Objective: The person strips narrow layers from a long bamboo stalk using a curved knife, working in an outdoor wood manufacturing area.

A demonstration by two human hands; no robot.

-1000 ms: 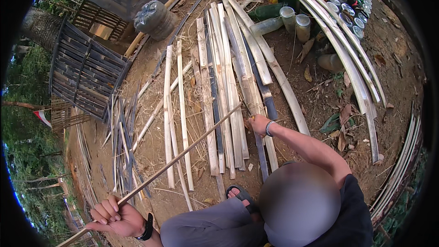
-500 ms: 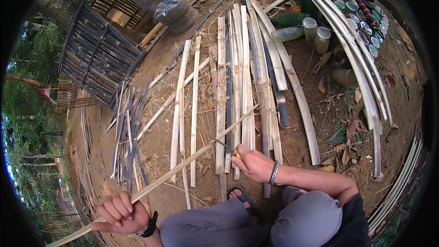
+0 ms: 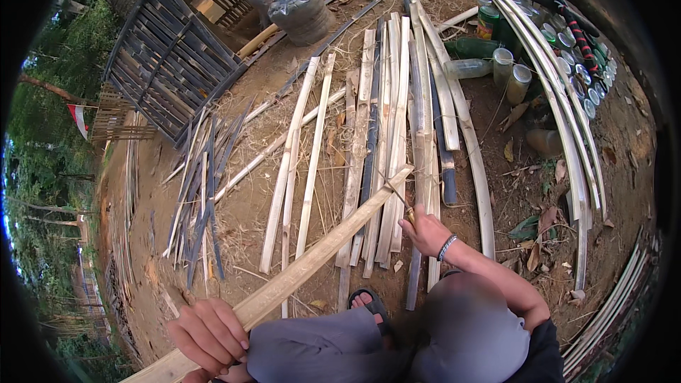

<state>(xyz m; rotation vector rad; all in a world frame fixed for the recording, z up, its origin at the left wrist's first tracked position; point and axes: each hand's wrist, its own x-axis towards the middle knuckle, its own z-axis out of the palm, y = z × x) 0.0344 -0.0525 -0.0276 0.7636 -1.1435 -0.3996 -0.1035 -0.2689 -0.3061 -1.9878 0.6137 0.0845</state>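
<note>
A long pale bamboo strip (image 3: 319, 247) slants up from the lower left, its broad face turned to view. My left hand (image 3: 209, 333) is closed around its lower part, knuckles uppermost. In my right hand (image 3: 425, 232) is a knife (image 3: 399, 199) with a thin dark blade and a yellowish handle mostly covered by the fingers. The blade crosses the strip near its far tip; whether it cuts into the wood I cannot tell. Under that tip lie several split bamboo slats (image 3: 365, 120) on the ground.
Thin dark and pale offcuts (image 3: 202, 191) lie heaped at left, before a dark slatted panel (image 3: 170, 57). A clouded plastic container (image 3: 301, 14) stands at the back. Glass jars (image 3: 518, 85) and long curved strips (image 3: 550, 74) are at right. My sandalled foot (image 3: 369, 306) is below the slats.
The strip has turned from its narrow edge to its broad face. My right hand and the knife have moved outward toward its tip. The left hand's knuckles have rolled to the top.
</note>
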